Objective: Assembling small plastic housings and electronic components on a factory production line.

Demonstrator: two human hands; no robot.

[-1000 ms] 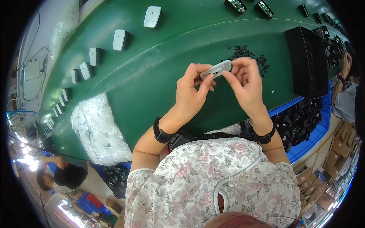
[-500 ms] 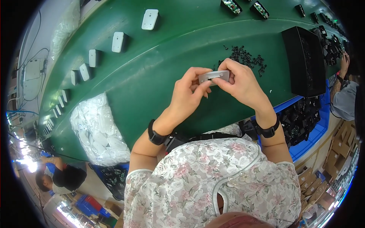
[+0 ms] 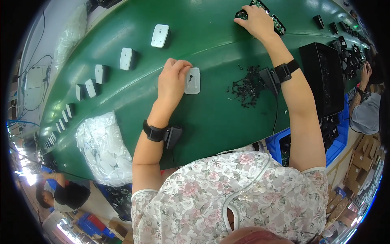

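Observation:
A shallow white plastic cover [image 3: 192,86] lies on the green table, with a small black part [image 3: 191,76] in its upper half. My left hand [image 3: 172,79] is beside it, fingers pinched at the cover's upper left edge. Farther off to the right, my right hand [image 3: 260,23] grips a small black housing [image 3: 242,15] with a green circuit board inside, mostly covered by the fingers. Two similar black housings, one beyond the hand [image 3: 259,5] and one right of it [image 3: 279,25], lie close by.
Small black parts [image 3: 248,87] are piled mid-table. White casings [image 3: 160,35] line the left side, above a clear bag of white pieces [image 3: 106,148]. A black box [image 3: 323,79] and a blue bin [image 3: 343,136] stand right. Another person's hand [image 3: 366,71] works at far right.
Both hands held the white cover together before. The cover now lies on the table by my left hand, and my right hand has reached far out to a black housing. The view has shifted slightly.

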